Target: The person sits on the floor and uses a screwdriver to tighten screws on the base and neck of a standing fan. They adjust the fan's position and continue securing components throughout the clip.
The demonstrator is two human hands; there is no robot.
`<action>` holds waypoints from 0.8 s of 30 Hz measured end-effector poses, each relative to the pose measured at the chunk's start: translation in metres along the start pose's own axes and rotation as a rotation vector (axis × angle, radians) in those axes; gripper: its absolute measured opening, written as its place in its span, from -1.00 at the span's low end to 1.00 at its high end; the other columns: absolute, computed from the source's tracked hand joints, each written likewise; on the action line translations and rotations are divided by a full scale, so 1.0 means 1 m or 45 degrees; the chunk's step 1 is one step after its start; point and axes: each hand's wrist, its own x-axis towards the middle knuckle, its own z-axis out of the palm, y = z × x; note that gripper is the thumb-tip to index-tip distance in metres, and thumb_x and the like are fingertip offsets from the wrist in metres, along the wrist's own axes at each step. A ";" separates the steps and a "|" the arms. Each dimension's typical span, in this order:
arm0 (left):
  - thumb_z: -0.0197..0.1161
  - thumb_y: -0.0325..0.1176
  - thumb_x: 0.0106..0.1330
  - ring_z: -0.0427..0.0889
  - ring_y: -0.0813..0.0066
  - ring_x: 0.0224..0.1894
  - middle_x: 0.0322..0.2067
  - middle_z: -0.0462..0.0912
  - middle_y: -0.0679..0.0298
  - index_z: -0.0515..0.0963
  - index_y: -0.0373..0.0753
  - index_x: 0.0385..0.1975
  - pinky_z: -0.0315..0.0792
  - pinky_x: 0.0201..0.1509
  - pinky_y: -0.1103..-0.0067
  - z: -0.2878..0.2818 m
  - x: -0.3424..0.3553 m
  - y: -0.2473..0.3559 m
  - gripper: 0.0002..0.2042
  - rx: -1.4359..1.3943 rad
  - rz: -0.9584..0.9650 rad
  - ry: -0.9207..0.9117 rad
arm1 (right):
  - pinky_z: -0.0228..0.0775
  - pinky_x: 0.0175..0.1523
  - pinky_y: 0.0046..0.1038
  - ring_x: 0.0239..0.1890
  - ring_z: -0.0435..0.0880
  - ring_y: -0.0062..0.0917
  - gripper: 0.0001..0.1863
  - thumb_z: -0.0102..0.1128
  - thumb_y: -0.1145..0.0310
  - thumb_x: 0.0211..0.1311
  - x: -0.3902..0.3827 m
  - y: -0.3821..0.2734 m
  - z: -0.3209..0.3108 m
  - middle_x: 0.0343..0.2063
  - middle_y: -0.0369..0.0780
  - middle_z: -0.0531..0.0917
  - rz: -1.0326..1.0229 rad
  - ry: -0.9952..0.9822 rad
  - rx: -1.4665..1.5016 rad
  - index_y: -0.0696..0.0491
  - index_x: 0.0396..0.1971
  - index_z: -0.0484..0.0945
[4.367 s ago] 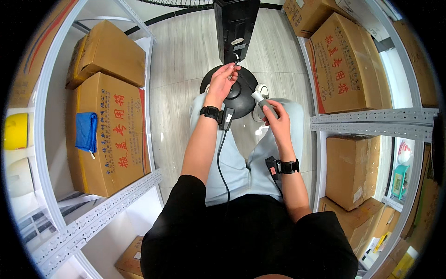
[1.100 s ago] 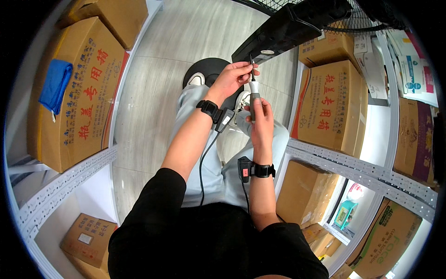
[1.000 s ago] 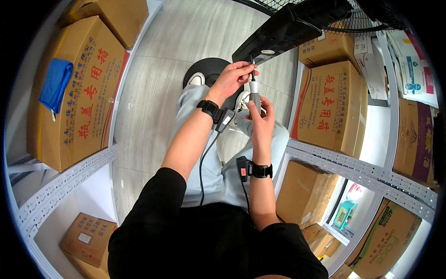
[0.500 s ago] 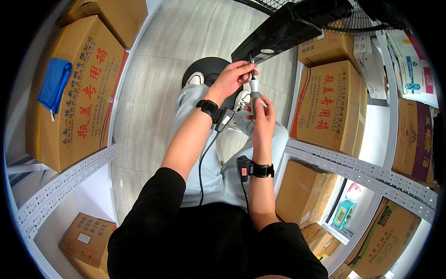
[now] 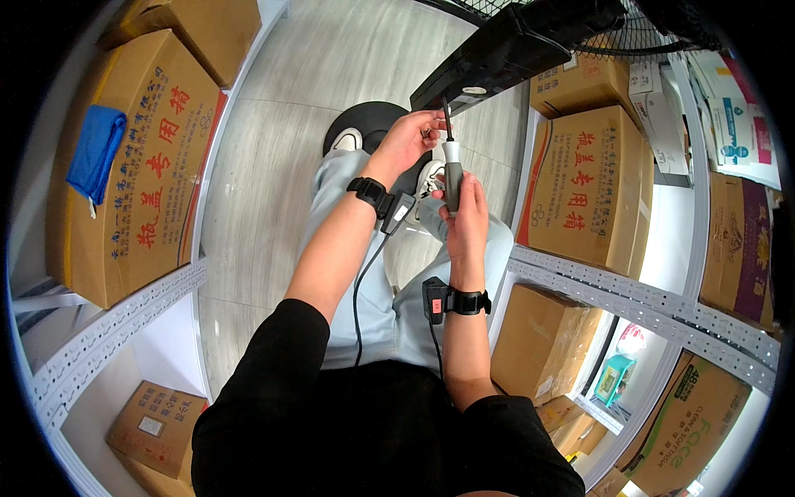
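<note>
My right hand (image 5: 466,211) grips the grey-and-white handle of a screwdriver (image 5: 453,178), its fingers wrapped round the lower end. The dark shaft points up and away from me, its tip at the underside of a black fan's housing (image 5: 489,62). Just left of the shaft is my left hand (image 5: 410,142), fingers loosely curled and a little apart, with nothing visible in them. Whether a fingertip still brushes the shaft is hard to see. Below, the fan's round black base (image 5: 364,124) lies on the floor between and around my shoes.
Shelves with cardboard boxes line both sides: a large box (image 5: 153,166) with a blue cloth (image 5: 97,153) on the left, another box (image 5: 580,190) close on the right. The fan's wire guard (image 5: 646,41) juts in at the top right. Cables hang from black wrist straps (image 5: 370,192).
My left fingers have come off the screwdriver shaft and drawn slightly left. The screwdriver has turned a little in my right hand, its tip still at the fan housing.
</note>
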 end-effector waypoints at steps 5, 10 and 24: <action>0.05 -0.50 0.33 0.50 0.57 -0.37 -0.22 0.63 0.10 0.51 -0.41 -0.09 0.42 -0.28 0.66 -0.005 0.001 -0.006 -0.78 -0.016 0.025 0.118 | 0.30 -0.43 -0.65 -0.34 0.63 -0.63 -0.65 0.00 0.16 0.44 0.000 0.006 0.002 -0.22 -0.22 0.62 -0.148 0.145 -0.200 0.11 0.02 0.41; 0.01 -0.60 0.33 0.56 0.46 -0.29 -0.16 0.62 0.04 0.46 -0.48 -0.05 0.50 -0.20 0.60 -0.011 0.004 -0.007 -0.77 0.002 0.026 0.130 | 0.32 -0.43 -0.64 -0.33 0.63 -0.61 -0.61 0.15 0.21 0.37 0.000 -0.005 -0.001 -0.21 -0.23 0.58 0.074 -0.055 0.094 0.13 0.05 0.39; -0.05 -0.40 0.48 0.45 0.58 -0.44 -0.12 0.60 -0.12 0.40 -0.41 -0.19 0.39 -0.39 0.68 -0.007 0.000 -0.006 -0.82 -0.083 -0.020 0.149 | 0.34 -0.38 -0.63 -0.30 0.68 -0.57 -0.63 0.07 0.16 0.41 0.000 0.000 0.004 -0.24 -0.23 0.62 -0.008 0.098 -0.062 0.11 0.04 0.41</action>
